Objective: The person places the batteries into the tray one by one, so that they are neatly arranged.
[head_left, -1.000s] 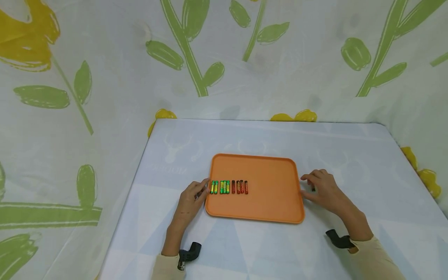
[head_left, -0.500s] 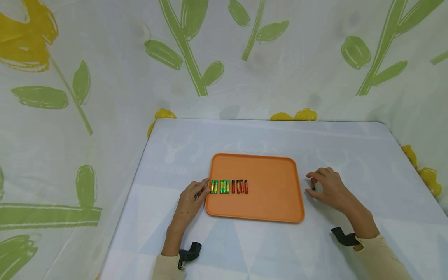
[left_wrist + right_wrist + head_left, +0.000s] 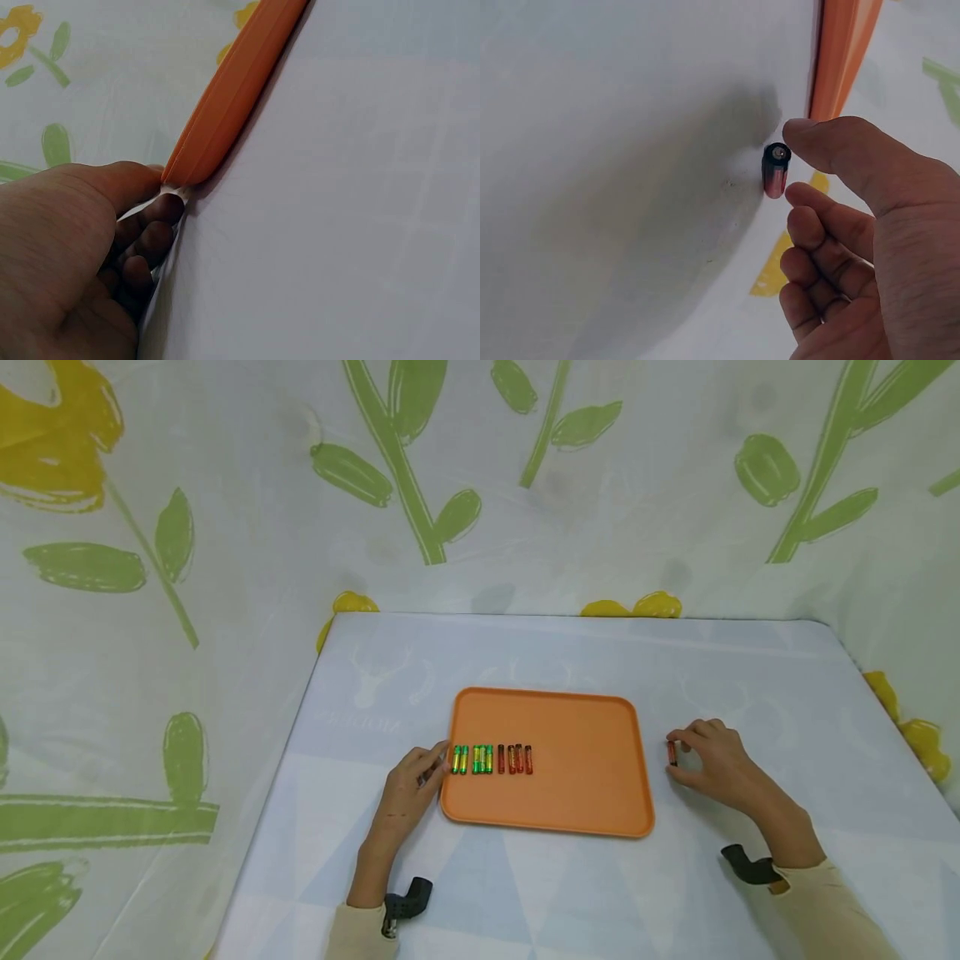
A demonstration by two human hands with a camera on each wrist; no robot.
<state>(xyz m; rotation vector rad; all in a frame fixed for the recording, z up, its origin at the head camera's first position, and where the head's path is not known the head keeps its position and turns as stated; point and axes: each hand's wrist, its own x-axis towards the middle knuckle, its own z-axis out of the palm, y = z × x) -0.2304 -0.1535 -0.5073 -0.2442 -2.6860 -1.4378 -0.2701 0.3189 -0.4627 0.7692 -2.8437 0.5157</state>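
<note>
An orange tray [image 3: 585,777] lies on the table. Inside it runs a row of batteries: several green-and-yellow ones [image 3: 476,760] at the left, then several red ones [image 3: 512,759]. My left hand [image 3: 408,789] rests at the tray's left edge, its thumb tip right at the rim in the left wrist view, fingers loosely bent. To the right of the tray a single red battery [image 3: 775,176] with a black end lies on the table. My right hand [image 3: 716,762] is over it, thumb and forefinger spread at its two ends; the right wrist view shows a slight gap between fingertips and battery.
A pale blue-and-white cloth [image 3: 570,902] covers the table. Behind it hangs a white backdrop [image 3: 247,527] with green leaves and yellow flowers. Each wrist wears a black camera mount, one at the left sleeve [image 3: 408,900] and one at the right [image 3: 750,865].
My right hand has moved right, away from the tray's edge, and its thumb and forefinger now stand at the lone red battery's ends, uncovering more of it. My left hand and the tray stay put.
</note>
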